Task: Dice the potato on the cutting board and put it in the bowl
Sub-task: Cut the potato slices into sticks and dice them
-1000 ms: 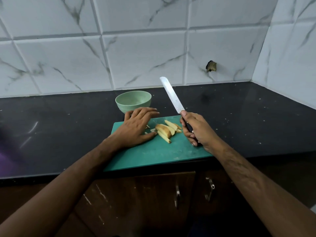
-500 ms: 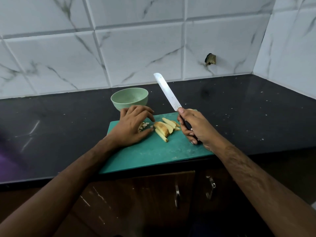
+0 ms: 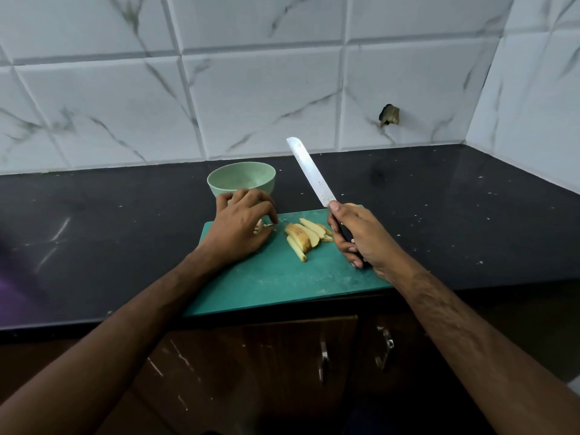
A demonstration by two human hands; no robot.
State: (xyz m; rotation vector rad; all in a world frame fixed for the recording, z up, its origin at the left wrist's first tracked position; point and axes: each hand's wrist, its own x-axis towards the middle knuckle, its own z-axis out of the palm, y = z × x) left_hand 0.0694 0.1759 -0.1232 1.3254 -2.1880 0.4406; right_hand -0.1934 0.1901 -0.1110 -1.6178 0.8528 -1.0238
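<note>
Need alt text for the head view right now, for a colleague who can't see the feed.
A left hand curls over small potato bits on a green cutting board, while the right hand holds a knife raised, blade pointing up and away. Uncut potato strips lie between the hands; a pale green bowl stands on the dark counter behind.
</note>
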